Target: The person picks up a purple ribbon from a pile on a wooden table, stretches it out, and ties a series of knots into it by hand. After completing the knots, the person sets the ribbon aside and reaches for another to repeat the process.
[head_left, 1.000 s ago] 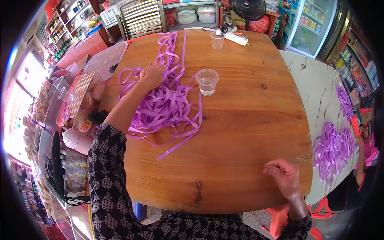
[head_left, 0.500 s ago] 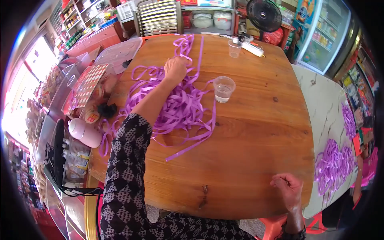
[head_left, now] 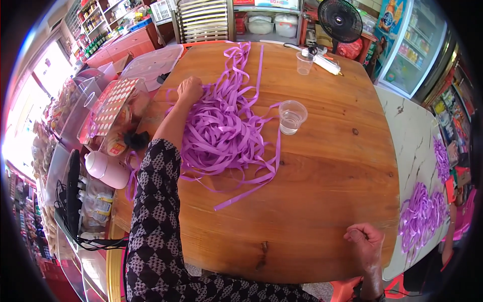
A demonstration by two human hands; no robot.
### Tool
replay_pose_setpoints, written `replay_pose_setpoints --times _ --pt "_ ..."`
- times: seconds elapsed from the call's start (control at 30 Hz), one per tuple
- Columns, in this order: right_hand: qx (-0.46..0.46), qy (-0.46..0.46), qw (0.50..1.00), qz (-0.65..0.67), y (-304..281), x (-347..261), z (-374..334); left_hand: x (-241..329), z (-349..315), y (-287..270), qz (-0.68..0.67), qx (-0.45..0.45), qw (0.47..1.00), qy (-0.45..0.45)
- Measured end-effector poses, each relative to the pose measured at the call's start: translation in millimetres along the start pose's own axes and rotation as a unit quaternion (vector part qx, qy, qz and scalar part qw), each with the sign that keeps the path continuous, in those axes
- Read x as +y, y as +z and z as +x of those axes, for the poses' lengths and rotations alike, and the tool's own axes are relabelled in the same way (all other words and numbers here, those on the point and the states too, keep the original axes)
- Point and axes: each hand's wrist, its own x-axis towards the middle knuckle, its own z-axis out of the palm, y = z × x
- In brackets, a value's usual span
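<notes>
A large loose heap of purple ribbon [head_left: 221, 133] lies on the left half of the wooden table [head_left: 322, 196], with strands running to the far edge. My left hand [head_left: 190, 90] is at the heap's far left side. Its fingers are bent closed on ribbon strands, though the fingertips are partly hidden. Near the table's right front edge is my right hand [head_left: 366, 240], with its fingers curled in and the palm turned away from view. Whatever it may hold cannot be made out. One flat ribbon end [head_left: 221, 206] points toward me.
A clear plastic cup [head_left: 292, 118] with liquid stands right of the heap, another cup [head_left: 305, 63] farther back. On the left are a pink bottle [head_left: 106, 169] and a dotted box [head_left: 113, 108]. More purple ribbon [head_left: 421, 216] lies on the marble-look table [head_left: 402, 136], near another person's arm.
My left hand has moved left, from the heap's far middle to its far left side, uncovering strands there. My right hand stays near the same place. The whole view has shifted slightly.
</notes>
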Motion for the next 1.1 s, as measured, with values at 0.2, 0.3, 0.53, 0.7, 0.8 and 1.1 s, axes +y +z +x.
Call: replay_pose_setpoints --times 0.2,0.3,0.53,0.7,0.8,1.1 --pt "-0.018 -0.043 0.999 0.006 -5.0 -5.7 -6.8 -32.6 17.4 -57.8 -0.385 -0.031 0.923 -0.012" --pt "-0.006 -0.051 0.999 0.013 -6.4 -8.1 -12.3 52.4 -14.1 -115.3 -0.583 0.007 0.811 0.039" --pt "-0.043 -0.093 0.991 0.086 13.2 -31.8 -19.9 154.7 -158.5 -223.4 -0.730 -0.230 0.630 0.132" --pt "-0.106 -0.213 0.952 0.192 33.1 -54.3 -25.7 202.7 -243.0 -214.3 -0.704 -0.332 0.609 0.150" --pt "-0.075 -0.215 0.945 0.234 51.7 -52.8 -36.4 223.5 -280.6 -204.9 -0.713 -0.359 0.593 0.105" --pt "-0.099 -0.112 0.931 0.333 51.4 -13.2 -60.5 230.9 -327.2 -183.7 -0.732 -0.425 0.532 0.009"
